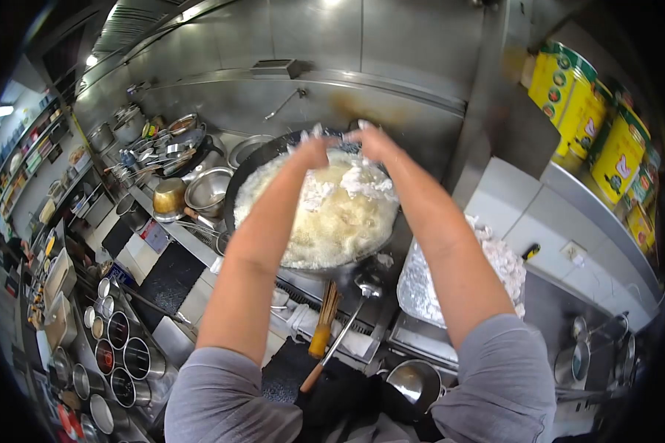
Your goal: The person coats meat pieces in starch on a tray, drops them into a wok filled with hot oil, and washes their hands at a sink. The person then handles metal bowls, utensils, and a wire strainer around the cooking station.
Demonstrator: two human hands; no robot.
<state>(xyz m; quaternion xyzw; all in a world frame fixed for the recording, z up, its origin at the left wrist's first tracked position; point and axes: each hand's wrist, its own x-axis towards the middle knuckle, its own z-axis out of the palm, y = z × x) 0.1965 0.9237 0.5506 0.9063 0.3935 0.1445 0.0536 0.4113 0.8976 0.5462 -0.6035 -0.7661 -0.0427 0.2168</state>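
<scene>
Both of my hands are above the far side of a large wok (233,199) of pale, foaming oil (340,221). My left hand (314,150) has its whitened fingertips apart, with no piece visible in them. Close beside it, my right hand (374,144) has fingers stretched out to the left, also coated white and slightly blurred. White-coated pieces (366,182) lie in the foam just below the hands. Under my right forearm stands a metal tray (421,288), with a heap of white-coated pieces (501,266) on its right side.
A ladle (368,284) and a bamboo brush (322,328) lie in front of the wok. Metal bowls (208,190) and utensils crowd the left counter. Several steel containers (137,358) stand lower left. Yellow tins (561,88) line a right-hand shelf. A pot (414,384) sits near my body.
</scene>
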